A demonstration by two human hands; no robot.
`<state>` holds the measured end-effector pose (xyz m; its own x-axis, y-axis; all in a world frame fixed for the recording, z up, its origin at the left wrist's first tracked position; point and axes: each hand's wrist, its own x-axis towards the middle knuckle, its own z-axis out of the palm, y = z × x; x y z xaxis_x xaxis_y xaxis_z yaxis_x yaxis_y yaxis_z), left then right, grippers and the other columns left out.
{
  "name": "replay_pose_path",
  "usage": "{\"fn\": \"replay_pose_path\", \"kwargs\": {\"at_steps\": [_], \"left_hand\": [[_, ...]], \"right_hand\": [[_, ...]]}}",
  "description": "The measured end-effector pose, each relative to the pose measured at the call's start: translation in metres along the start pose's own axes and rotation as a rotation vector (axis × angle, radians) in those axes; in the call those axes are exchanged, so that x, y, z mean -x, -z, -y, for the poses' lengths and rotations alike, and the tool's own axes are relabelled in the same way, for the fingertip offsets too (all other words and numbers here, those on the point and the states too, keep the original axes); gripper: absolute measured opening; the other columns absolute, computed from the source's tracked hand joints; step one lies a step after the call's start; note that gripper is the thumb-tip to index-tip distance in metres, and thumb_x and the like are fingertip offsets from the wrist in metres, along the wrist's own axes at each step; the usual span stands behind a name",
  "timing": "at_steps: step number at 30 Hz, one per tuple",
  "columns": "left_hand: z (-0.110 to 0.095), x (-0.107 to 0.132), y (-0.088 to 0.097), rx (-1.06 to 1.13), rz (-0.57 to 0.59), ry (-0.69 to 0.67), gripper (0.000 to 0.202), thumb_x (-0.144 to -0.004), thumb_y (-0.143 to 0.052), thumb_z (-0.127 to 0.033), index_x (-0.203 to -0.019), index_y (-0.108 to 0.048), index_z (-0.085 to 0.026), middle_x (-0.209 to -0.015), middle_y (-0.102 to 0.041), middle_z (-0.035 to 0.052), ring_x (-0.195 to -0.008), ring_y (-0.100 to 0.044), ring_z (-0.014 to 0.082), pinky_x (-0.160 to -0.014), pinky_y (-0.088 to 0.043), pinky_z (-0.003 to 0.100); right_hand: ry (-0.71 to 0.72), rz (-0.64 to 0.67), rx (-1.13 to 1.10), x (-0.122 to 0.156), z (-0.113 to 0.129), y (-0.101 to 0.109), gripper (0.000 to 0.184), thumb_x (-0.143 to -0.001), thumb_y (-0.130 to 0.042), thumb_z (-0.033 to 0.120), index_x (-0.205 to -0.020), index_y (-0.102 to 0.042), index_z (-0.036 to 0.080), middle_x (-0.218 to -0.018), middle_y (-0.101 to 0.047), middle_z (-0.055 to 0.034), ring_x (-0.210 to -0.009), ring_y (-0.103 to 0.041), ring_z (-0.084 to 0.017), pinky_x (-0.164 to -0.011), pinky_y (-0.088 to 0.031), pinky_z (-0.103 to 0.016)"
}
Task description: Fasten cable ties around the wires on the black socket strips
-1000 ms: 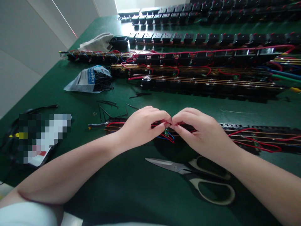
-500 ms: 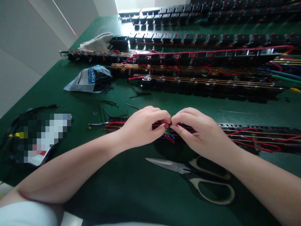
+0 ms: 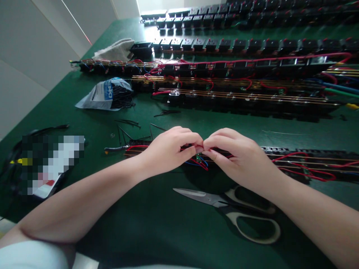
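Note:
Over the nearest wired socket strip (image 3: 294, 164), my left hand (image 3: 176, 149) and my right hand (image 3: 238, 155) meet fingertip to fingertip. Both pinch closed, and whatever lies between the fingers is too small and hidden to make out. Red and blue wires (image 3: 204, 164) and a bit of green board show just beneath the fingertips. Long copper-coloured rods run along the strip, partly covered by my hands. Scissors (image 3: 218, 200) lie on the table below my right hand, blades pointing left. Loose black cable ties (image 3: 129, 130) are scattered beyond my left hand.
A plastic bag of black cable ties (image 3: 105, 93) lies at the left on the green table (image 3: 134, 231). More wired strips (image 3: 238, 97) and rows of black sockets (image 3: 224, 45) stretch across the back. A blurred-out white item (image 3: 53, 172) and dark cables are at the left.
My fingertips have shifted very slightly, still pinched together at the same spot. Nothing else has visibly moved.

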<state>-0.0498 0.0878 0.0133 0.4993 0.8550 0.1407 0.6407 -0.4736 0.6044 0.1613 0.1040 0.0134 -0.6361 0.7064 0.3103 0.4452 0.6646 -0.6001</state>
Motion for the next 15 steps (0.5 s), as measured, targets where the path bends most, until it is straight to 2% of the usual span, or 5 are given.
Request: {"fn": "replay_pose_path", "kwargs": {"at_steps": [15], "left_hand": [[0.0009,-0.0002,-0.0011,-0.032,0.021,-0.004,0.014,-0.094,-0.058,-0.015,-0.097,-0.071,-0.021,-0.096,-0.069,0.0023,-0.094,-0.061,0.0177,-0.083,-0.046,0.029]], "right_hand": [[-0.011,0.010,-0.038,-0.0001,-0.0011,0.0005,0.015,-0.093,-0.053,0.014,-0.089,-0.065,0.023,-0.090,-0.070,-0.0059,-0.087,-0.066,-0.022,-0.075,-0.053,-0.035]]}}
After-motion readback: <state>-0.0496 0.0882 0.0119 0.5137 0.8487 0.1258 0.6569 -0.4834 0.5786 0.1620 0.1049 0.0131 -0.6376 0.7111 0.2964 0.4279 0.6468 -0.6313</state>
